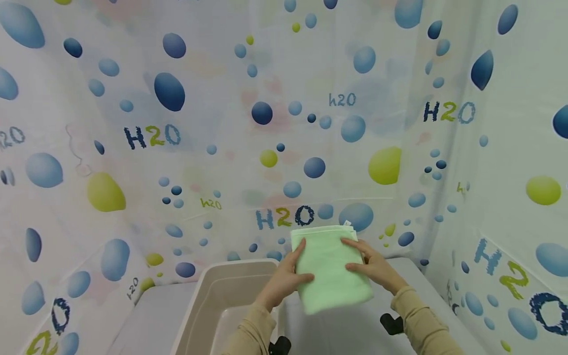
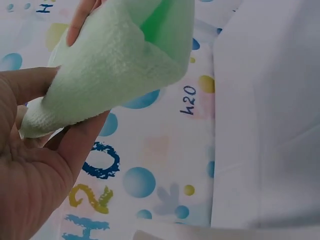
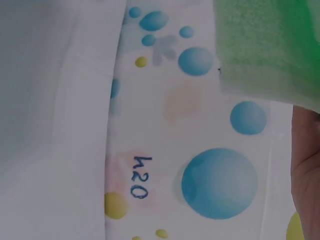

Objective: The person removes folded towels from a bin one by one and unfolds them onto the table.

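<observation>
A folded light green towel (image 1: pixel 330 268) is held up over the white table, with a small white tag at its top edge in the head view. My left hand (image 1: pixel 284 278) grips its left side, thumb on the front face. On the opposite side my right hand (image 1: pixel 374 266) pinches the towel, thumb and a finger lying on its front. The left wrist view shows the fuzzy towel (image 2: pixel 115 65) bent in a curve, with the left fingers and thumb around its edge. In the right wrist view, only a corner of the towel (image 3: pixel 265 55) and part of the right hand (image 3: pixel 306 160) show.
A beige plastic basin (image 1: pixel 230 281) stands on the table to the left, partly behind my left forearm. The white table surface (image 1: pixel 333 330) extends under and right of the towel. A curtain (image 1: pixel 222 118) printed with bubbles and "H2O" hangs behind and at both sides.
</observation>
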`<state>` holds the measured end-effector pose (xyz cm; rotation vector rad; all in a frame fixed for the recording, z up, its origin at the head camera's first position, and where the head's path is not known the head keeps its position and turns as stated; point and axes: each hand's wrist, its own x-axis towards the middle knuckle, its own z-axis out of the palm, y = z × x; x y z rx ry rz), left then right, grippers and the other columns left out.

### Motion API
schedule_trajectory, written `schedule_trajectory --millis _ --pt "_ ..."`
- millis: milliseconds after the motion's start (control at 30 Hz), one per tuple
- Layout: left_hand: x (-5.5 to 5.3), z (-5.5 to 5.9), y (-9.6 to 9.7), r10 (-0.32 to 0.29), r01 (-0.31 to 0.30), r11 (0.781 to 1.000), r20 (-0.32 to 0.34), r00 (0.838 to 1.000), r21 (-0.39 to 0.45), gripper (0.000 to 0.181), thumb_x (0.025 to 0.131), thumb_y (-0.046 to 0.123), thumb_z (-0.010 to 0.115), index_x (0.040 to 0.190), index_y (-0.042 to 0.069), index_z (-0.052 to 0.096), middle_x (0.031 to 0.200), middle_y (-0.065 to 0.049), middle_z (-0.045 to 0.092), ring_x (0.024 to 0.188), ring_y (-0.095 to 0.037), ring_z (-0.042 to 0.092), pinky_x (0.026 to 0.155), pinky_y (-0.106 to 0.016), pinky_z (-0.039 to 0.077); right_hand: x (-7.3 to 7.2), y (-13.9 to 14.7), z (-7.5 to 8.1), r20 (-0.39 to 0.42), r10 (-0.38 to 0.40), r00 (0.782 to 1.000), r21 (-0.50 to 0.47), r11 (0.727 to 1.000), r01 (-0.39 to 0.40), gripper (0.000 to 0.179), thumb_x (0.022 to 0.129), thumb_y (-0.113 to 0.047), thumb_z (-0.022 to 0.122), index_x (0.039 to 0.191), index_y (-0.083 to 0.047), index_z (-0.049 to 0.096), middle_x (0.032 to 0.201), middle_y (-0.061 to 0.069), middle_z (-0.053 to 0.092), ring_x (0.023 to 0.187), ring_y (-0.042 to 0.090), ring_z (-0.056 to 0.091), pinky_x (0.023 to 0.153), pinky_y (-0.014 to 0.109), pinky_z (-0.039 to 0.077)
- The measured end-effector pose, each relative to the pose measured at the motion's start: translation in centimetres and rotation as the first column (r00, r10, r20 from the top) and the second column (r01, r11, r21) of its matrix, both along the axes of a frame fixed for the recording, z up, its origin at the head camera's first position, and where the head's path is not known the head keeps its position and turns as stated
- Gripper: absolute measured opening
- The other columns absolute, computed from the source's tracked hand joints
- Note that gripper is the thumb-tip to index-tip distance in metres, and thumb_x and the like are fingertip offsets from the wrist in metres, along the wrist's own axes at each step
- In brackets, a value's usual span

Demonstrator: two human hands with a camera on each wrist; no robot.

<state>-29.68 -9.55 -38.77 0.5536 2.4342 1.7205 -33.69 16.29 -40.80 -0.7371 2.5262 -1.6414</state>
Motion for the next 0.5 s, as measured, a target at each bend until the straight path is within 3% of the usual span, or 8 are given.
schedule_trajectory --millis 100,233,367,433,500 --pt "-0.2 -0.3 0.8 0.002 -0.002 1.000 0.013 1.000 0.003 0.082 0.078 0.017 0.063 0.138 0.040 0.011 0.145 -0.011 0.018 0.109 -0.025 0.041 0.077 -0.033 0.047 0.0 0.8 -0.5 0.019 -0.024 1.000 0.014 1.000 0.024 0.059 0.082 -0.030 0.060 0.132 -0.039 0.031 0.144 0.007 0.016 0.115 0.033 0.038 0.078 0.032 0.044" --pt "-0.3 -0.7 1.8 -0.006 0.002 0.999 0.077 0.997 0.050 0.082 0.079 0.012 0.062 0.138 0.040 0.011 0.147 -0.012 0.010 0.103 -0.026 0.044 0.067 -0.034 0.049 -0.1 1.8 -1.3 -0.001 -0.046 0.999 0.046 0.998 0.046 0.058 0.083 -0.031 0.058 0.133 -0.040 0.030 0.147 0.008 0.011 0.123 0.038 0.031 0.082 0.036 0.042" --pt "-0.6 -1.3 3.1 -0.002 -0.008 0.996 0.116 0.993 0.086 0.083 0.078 0.007 0.060 0.138 0.037 0.012 0.144 -0.015 0.015 0.097 -0.023 0.046 0.061 -0.032 0.049 -0.1 2.7 -1.8 -0.006 -0.069 0.998 0.065 0.995 0.070 0.060 0.083 -0.033 0.058 0.133 -0.040 0.028 0.148 0.008 0.010 0.131 0.038 0.019 0.093 0.051 0.035" --pt "-0.9 -1.5 3.8 0.009 -0.020 0.995 0.115 0.993 0.094 0.084 0.077 0.005 0.060 0.139 0.034 0.013 0.143 -0.015 0.018 0.096 -0.023 0.046 0.061 -0.031 0.049 -0.1 3.0 -2.0 -0.006 -0.094 0.996 0.073 0.993 0.094 0.060 0.082 -0.035 0.058 0.133 -0.041 0.027 0.148 0.007 0.009 0.134 0.038 0.010 0.096 0.059 0.027" --pt "-1.2 -1.8 4.5 0.021 -0.030 0.995 0.097 0.995 0.094 0.085 0.076 0.002 0.060 0.140 0.031 0.012 0.142 -0.015 0.021 0.097 -0.024 0.045 0.063 -0.031 0.048 -0.1 3.4 -2.2 -0.006 -0.113 0.994 0.073 0.991 0.113 0.060 0.082 -0.037 0.057 0.133 -0.042 0.027 0.148 0.007 0.010 0.134 0.038 0.010 0.096 0.060 0.026"
